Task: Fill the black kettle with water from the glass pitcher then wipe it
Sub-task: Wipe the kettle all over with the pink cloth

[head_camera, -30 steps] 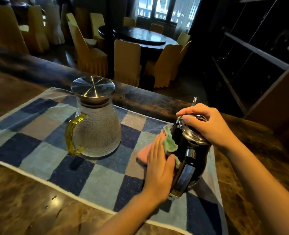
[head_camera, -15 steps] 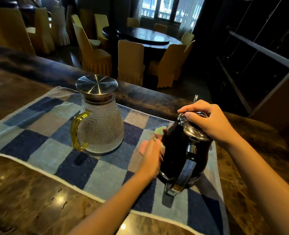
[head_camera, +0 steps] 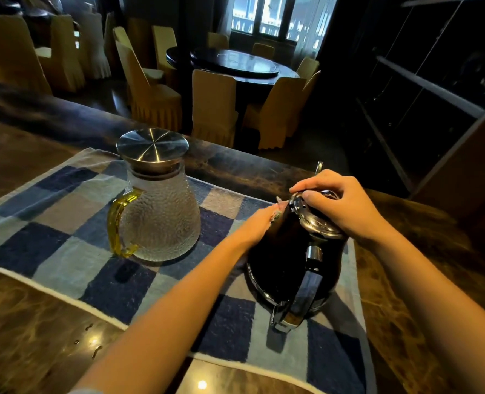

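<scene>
Lidded glass pitcher [head_camera: 161, 220] upright, contents unclear; black kettle [head_camera: 289, 263] lid closed.

A dark, glossy marbled counter [head_camera: 27, 331] runs across the room, lamp glints and a few water drops [head_camera: 89, 336] on its near edge. A checked blue, grey and tan mat [head_camera: 64, 228] with a pale border lies flat on it. On the mat stand a pitcher [head_camera: 161, 211] and, well apart, a kettle [head_camera: 289, 263].

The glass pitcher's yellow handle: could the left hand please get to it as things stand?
Probably yes: the handle faces the person, nothing stands between it and the left hand, though that hand would first leave the kettle.
</scene>
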`<state>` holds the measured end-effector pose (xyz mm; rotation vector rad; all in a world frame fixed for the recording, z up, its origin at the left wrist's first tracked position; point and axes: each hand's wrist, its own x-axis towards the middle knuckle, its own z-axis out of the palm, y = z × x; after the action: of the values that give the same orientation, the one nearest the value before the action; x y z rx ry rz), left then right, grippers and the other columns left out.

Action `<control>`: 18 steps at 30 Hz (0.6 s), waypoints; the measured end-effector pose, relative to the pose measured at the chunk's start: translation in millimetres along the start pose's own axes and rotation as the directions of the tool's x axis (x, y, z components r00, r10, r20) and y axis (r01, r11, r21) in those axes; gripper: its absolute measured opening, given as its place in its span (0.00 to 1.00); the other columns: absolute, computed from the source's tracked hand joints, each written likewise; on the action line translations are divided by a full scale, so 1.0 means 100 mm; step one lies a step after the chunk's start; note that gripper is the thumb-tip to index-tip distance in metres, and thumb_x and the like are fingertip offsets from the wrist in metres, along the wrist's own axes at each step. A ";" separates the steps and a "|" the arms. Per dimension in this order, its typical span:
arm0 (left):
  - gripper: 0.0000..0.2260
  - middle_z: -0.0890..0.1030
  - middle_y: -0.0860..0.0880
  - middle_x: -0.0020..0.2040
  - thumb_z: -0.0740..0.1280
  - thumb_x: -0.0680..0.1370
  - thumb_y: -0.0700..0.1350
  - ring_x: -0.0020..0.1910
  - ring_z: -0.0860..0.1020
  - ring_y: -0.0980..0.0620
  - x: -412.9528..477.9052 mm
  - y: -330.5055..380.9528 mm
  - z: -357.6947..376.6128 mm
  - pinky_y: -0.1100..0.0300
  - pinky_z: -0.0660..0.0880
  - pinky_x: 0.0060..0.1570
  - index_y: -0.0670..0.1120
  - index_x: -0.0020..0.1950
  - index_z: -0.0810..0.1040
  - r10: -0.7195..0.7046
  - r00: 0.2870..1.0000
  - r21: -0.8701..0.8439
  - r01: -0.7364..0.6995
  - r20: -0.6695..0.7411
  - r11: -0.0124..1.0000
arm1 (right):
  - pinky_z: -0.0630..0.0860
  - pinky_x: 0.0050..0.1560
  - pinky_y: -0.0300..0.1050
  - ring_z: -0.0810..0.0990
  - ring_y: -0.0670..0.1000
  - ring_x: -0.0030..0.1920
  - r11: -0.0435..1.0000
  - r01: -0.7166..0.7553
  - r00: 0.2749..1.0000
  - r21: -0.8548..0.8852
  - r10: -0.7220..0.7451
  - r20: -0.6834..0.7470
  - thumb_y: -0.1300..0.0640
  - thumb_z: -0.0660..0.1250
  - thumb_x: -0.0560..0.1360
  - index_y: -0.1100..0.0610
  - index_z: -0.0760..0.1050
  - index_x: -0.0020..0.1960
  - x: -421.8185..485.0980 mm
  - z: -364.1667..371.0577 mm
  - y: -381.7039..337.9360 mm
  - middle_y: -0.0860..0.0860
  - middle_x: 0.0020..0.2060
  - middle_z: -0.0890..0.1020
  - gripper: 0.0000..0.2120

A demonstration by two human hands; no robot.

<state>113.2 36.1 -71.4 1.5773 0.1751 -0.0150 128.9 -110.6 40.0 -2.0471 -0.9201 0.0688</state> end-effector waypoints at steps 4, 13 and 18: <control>0.11 0.79 0.49 0.48 0.58 0.79 0.54 0.47 0.80 0.51 -0.32 -0.23 0.02 0.57 0.77 0.52 0.50 0.49 0.77 -0.036 0.999 -0.270 0.025 -0.034 0.962 | 0.72 0.50 0.40 0.77 0.46 0.48 1.000 0.018 0.999 0.003 -0.018 0.046 0.62 0.67 0.74 0.47 0.82 0.48 0.01 -0.05 0.02 0.44 0.42 0.79 0.11; 0.15 0.81 0.42 0.51 0.57 0.80 0.48 0.54 0.78 0.47 -0.19 0.43 0.00 0.49 0.72 0.60 0.41 0.55 0.79 0.024 0.987 -0.244 0.016 0.158 0.970 | 0.73 0.52 0.43 0.78 0.49 0.49 0.998 0.043 0.997 0.041 -0.046 0.063 0.58 0.68 0.72 0.48 0.83 0.48 0.03 -0.07 0.05 0.47 0.43 0.80 0.09; 0.15 0.77 0.38 0.63 0.56 0.81 0.47 0.62 0.75 0.41 0.10 0.44 0.05 0.45 0.68 0.68 0.42 0.63 0.74 -0.179 0.971 0.189 0.148 0.158 0.971 | 0.74 0.54 0.44 0.79 0.49 0.51 0.999 0.031 0.997 0.032 -0.033 0.066 0.66 0.68 0.73 0.52 0.84 0.48 0.03 -0.08 0.05 0.48 0.45 0.81 0.11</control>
<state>128.4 32.3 -29.4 1.7251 0.1700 -0.3048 137.0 -115.8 42.0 -2.0110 -0.9868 0.1338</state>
